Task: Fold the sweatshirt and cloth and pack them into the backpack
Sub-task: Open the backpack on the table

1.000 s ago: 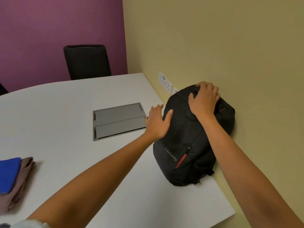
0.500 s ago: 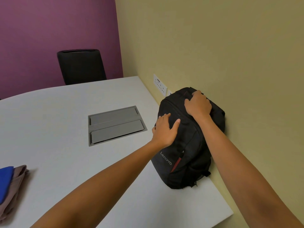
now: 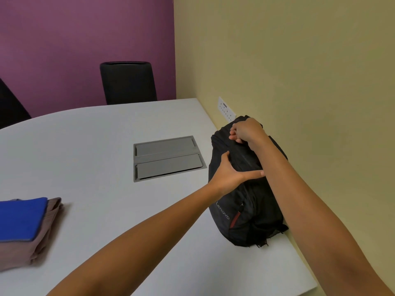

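Note:
A black backpack (image 3: 245, 212) with a red zip accent stands on the white table against the yellow wall. My left hand (image 3: 229, 175) grips its front fabric about halfway up, thumb stretched to the right. My right hand (image 3: 245, 131) is closed on the top of the backpack, fingers pinching near the zip. At the left edge lies a folded brownish sweatshirt (image 3: 40, 238) with a folded blue cloth (image 3: 21, 218) on top of it.
A grey cable hatch (image 3: 166, 158) is set in the white table (image 3: 96, 167). A wall socket (image 3: 225, 108) sits just behind the backpack. Two black chairs (image 3: 128, 82) stand at the table's far side. The table's near right edge ends beside the wall.
My left hand has moved up from the backpack's side and closed on its front. My right hand has curled into a pinch at the top. The view has shifted left, showing more of the folded clothes.

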The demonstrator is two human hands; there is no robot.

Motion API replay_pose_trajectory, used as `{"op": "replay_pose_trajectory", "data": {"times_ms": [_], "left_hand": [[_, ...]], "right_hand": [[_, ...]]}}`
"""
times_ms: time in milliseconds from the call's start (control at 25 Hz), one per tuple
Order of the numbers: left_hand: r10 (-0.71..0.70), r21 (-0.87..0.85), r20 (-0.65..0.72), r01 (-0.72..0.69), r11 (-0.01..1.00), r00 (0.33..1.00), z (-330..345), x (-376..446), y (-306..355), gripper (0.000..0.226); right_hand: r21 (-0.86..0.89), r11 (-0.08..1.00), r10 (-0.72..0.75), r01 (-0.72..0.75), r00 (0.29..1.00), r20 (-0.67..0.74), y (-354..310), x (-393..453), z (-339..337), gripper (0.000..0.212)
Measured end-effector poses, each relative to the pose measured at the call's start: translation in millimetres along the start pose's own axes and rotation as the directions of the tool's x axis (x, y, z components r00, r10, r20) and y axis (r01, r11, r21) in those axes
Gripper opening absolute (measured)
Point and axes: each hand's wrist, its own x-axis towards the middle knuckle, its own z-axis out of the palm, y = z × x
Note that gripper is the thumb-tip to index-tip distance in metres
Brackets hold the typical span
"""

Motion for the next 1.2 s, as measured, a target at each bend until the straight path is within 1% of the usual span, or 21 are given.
{"op": "replay_pose_trajectory", "data": {"times_ms": [120,200,280,360,480,560,680,720,760,880,960,1040,1080,1120,1200], "left_hand": [[0.018,-0.026,-0.039,-0.019,0.999,0.999,-12.2,-10.2,-1.3,0.137],[0.05,0.026,-0.101,-0.048,0.999,0.994,-23.3,-17.7,-2.8,0.14],[0.104,0.082,-0.163,-0.091,0.992,0.981,-36.6,-27.3,-3.2,0.126],[0.104,0.09,-0.228,-0.086,0.992,0.968,-50.7,-36.6,-3.3,0.114],[0.101,0.119,-0.317,-0.066,0.991,0.943,-87.6,-48.6,-11.7,0.113],[0.091,0.139,-0.331,-0.047,0.989,0.939,-117.4,-56.7,-15.1,0.107],[0.127,0.185,-0.345,-0.065,0.981,0.93,-161.4,-67.4,-17.9,0.097],[0.148,0.214,-0.36,-0.073,0.974,0.921,-177.7,-71.1,-20.1,0.093],[0.166,0.246,-0.369,-0.076,0.966,0.914,-194.6,-75.0,-22.5,0.087],[0.238,0.351,-0.356,-0.106,0.93,0.904,-242.5,-87.7,-24.3,0.063],[0.258,0.439,-0.325,-0.096,0.893,0.91,-271.1,-95.2,-19.9,0.045],[0.255,0.512,-0.251,-0.095,0.853,0.934,-302.2,-102.0,-15.9,0.041],[0.242,0.556,-0.197,-0.095,0.826,0.95,-319.5,-106.1,-15.7,0.035],[0.229,0.594,-0.145,-0.1,0.798,0.962,-337.9,-110.7,-17.0,0.026],[0.184,0.654,-0.094,-0.078,0.752,0.978,-371.2,-124.6,-19.4,0.011]], "right_hand": [[0.104,0.995,0.003,-0.009,0.998,0.057,-17.0,-17.4,24.6,0.033],[0.177,0.983,0.025,-0.04,0.996,0.083,-28.6,-30.5,42.9,0.036],[0.256,0.965,0.031,-0.057,0.994,0.103,-41.4,-44.8,62.6,0.037],[0.312,0.95,-0.006,-0.026,0.995,0.101,-53.7,-59.6,81.5,0.035],[0.353,0.935,-0.018,-0.027,0.992,0.125,-70.7,-86.8,113.3,0.035],[0.37,0.929,-0.034,-0.028,0.986,0.16,-84.7,-104.8,134.0,0.032],[0.492,0.871,-0.121,0.005,0.971,0.205,-102.7,-128.2,163.8,0.014],[0.53,0.848,-0.133,0.002,0.968,0.21,-108.2,-138.4,174.7,0.011],[0.554,0.833,-0.143,0.001,0.967,0.212,-113.3,-147.5,184.9,0.015],[0.596,0.803,-0.149,-0.018,0.962,0.229,-131.6,-172.5,207.6,0.031],[0.639,0.768,-0.139,-0.048,0.961,0.239,-141.4,-186.5,215.3,0.033],[0.678,0.73,-0.12,-0.082,0.962,0.246,-148.2,-199.6,221.1,0.028],[0.688,0.718,-0.11,-0.104,0.959,0.26,-149.9,-206.4,225.1,0.026],[0.696,0.706,-0.105,-0.131,0.953,0.285,-150.4,-214.7,230.2,0.027],[0.69,0.699,-0.102,-0.186,0.93,0.354,-145.7,-230.3,246.0,0.032]]}}
